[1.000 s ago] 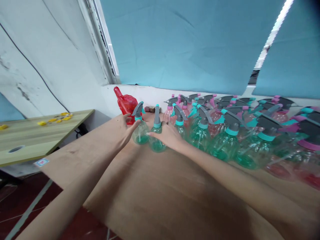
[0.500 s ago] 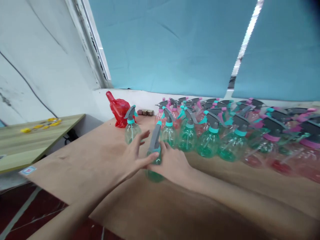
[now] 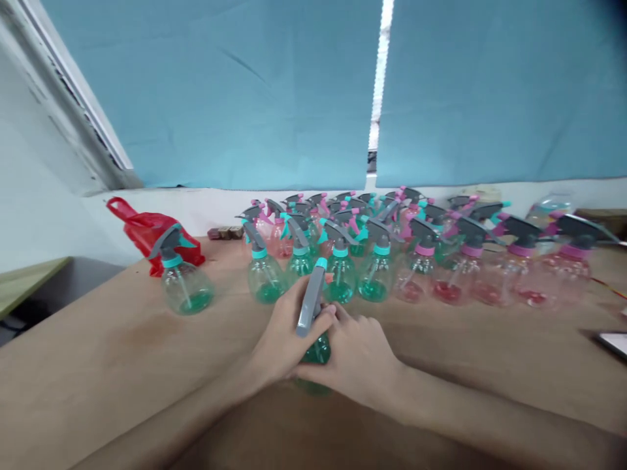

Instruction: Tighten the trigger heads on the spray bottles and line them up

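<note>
A green spray bottle [image 3: 318, 351] with a grey trigger head and teal nozzle is between my two hands, near the front of the wooden table [image 3: 235, 424]. My left hand [image 3: 289, 326] is closed around its neck, just under the spray head, with the thumb across the near side. Lower down, my right hand [image 3: 357, 356] wraps the bottle's round body from the right. My fingers hide the collar and much of the body. Just beyond stands a front row of similar bottles, among them a green spray bottle [image 3: 339, 277] and a pink spray bottle [image 3: 453, 281].
Several more pink and green bottles crowd behind the front row. Apart on the left stands one green spray bottle [image 3: 189, 287], with a red plastic bag [image 3: 151, 235] behind it. Small brown blocks [image 3: 228, 233] lie by the wall. A flat device [image 3: 614, 343] rests at the right edge.
My view has swung right. My left hand, whose fingers were spread beside the bottle, has closed around its neck. The right hand keeps its hold on the body.
</note>
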### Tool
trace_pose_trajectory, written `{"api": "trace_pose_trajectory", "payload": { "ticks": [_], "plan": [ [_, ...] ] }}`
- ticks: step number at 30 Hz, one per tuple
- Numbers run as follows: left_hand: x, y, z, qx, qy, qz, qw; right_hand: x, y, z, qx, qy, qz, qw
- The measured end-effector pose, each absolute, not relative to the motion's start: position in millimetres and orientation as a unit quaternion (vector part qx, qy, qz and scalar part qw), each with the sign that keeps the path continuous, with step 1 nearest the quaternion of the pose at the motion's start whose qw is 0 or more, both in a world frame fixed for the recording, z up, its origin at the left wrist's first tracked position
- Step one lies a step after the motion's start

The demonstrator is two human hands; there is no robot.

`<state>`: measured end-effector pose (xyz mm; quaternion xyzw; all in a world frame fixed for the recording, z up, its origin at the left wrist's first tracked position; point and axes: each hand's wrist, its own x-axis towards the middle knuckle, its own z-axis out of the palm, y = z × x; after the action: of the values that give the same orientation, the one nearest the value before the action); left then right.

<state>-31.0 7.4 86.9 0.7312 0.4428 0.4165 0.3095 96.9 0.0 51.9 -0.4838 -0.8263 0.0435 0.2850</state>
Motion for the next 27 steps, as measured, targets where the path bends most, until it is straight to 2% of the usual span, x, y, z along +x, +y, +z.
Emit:
{"api": "trace_pose_trajectory", "payload": {
  "ticks": [10,14,16,19,22,27],
  "plan": [
    [1,13,86,0.762,0.420,0.388,0.304,132,-3,54,-0.474,-0.824,0.074,0.302],
    [-8,8,87,0.802,0.408,0.345,0.267,134,-4,57,-0.439,-0.839,0.110,0.303],
    [-26,5,87,0.824,0.409,0.302,0.250,132,-3,59,-0.423,-0.848,0.131,0.290],
    [-73,2,84,0.823,0.434,0.305,0.203,126,2,61,-0.406,-0.858,0.151,0.274],
    [-137,4,82,0.690,0.586,0.421,0.053,118,7,61,-0.394,-0.860,0.180,0.270],
    [-221,30,86,0.555,0.686,0.470,-0.017,103,17,61,-0.371,-0.868,0.213,0.253]
  ]
}}
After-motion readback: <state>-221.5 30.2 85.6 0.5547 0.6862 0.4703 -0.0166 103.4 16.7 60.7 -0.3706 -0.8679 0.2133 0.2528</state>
